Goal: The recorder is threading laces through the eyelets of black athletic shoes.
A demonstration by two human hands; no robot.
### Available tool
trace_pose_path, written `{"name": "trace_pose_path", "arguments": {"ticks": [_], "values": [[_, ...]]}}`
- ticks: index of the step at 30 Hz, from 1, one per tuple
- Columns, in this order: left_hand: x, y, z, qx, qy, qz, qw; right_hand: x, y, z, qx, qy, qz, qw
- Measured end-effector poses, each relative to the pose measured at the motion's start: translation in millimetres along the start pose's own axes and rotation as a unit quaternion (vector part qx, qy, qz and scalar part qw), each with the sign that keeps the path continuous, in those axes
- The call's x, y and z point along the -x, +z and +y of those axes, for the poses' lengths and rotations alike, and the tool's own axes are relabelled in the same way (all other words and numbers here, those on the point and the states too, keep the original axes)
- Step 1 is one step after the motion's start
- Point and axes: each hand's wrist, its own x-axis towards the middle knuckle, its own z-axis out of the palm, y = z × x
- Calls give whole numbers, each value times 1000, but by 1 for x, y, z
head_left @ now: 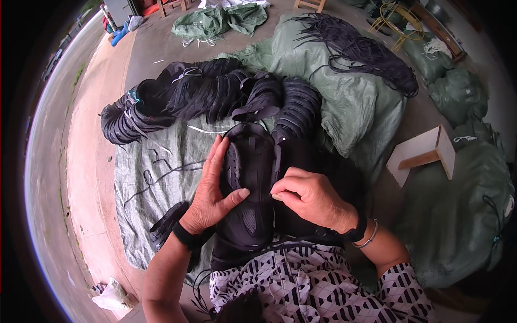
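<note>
A black shoe upper (253,161) lies lengthwise over my lap, its rounded end pointing away from me and a mesh patch near my body. Along its left edge rests my left hand (214,188), fingers stretched out together and thumb laid across the upper. At the right edge my right hand (309,196) is closed in a pinch, thumb against forefinger. Whatever sits between those fingertips is too small to make out. Just past the upper, several stacked black shoe uppers (199,94) form a curved row on a grey-green woven sheet (156,188).
A heap of black laces (366,54) lies on a green sack (344,102) at the far right. Loose dark cord (156,177) and a single black upper (168,223) are left of me. To the right stand a small wooden stool (423,153) and more green sacks (458,215).
</note>
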Motion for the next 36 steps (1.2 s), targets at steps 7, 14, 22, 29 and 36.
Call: {"name": "trace_pose_path", "arguments": {"ticks": [7,14,22,29,36], "values": [[11,1,0,46,-29,-7,998,2,18,-1,-56,62,16,996],[12,2,2,-2,-25,2,1000,4,28,2,-28,71,19,997],[12,6,5,-35,-12,26,999,-7,24,4,44,21,-23,999],[13,6,2,-44,10,26,999,-5,38,-6,-238,269,-29,933],[26,7,-8,-79,31,28,996,3,49,-8,-210,224,12,952]]}}
